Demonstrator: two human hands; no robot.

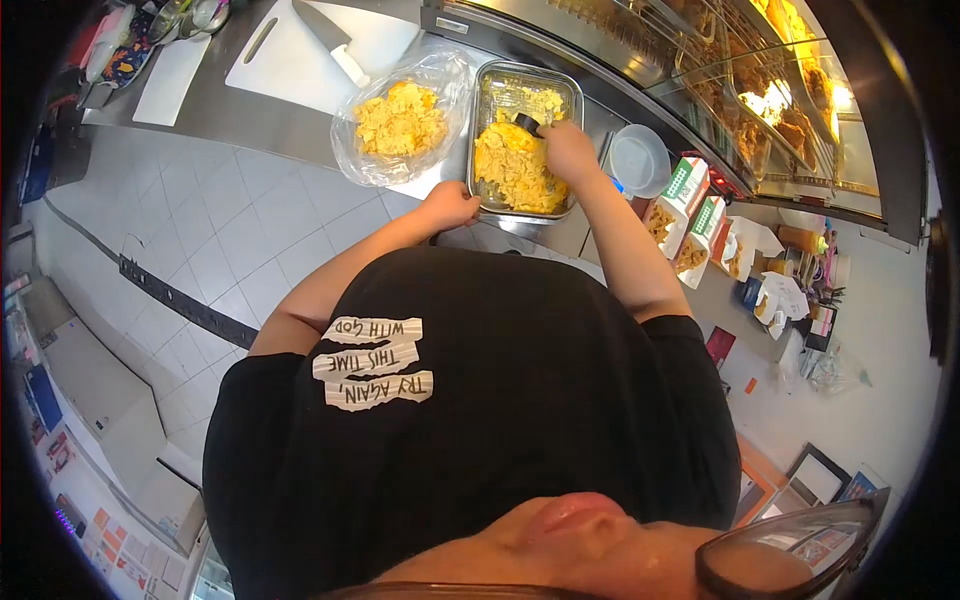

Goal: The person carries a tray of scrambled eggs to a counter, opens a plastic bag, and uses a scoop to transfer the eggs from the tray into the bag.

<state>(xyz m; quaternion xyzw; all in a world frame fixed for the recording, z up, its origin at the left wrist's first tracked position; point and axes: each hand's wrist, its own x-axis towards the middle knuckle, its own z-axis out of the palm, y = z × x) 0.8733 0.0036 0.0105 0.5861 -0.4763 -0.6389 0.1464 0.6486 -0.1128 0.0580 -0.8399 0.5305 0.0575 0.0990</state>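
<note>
A rectangular, see-through dish (480, 95) stands at the counter's edge, holding a lumpy yellow food mixture (520, 170). My left hand (452, 205) is closed at the dish's near left corner, fingers on the rim. Over the dish, my right hand (570, 152) is wrapped round a black utensil (527, 124), whose end rests in the mixture; its exact kind is hidden. Left of the dish lies an open clear plastic bag (447, 72) with more of the yellow food (400, 118) in it.
A white cutting board (290, 65) carries a white-handled knife (325, 32). Right of the dish is a round clear tub (640, 160), with food boxes (687, 185) beyond. A lit glass display case (720, 75) borders the counter at the upper right.
</note>
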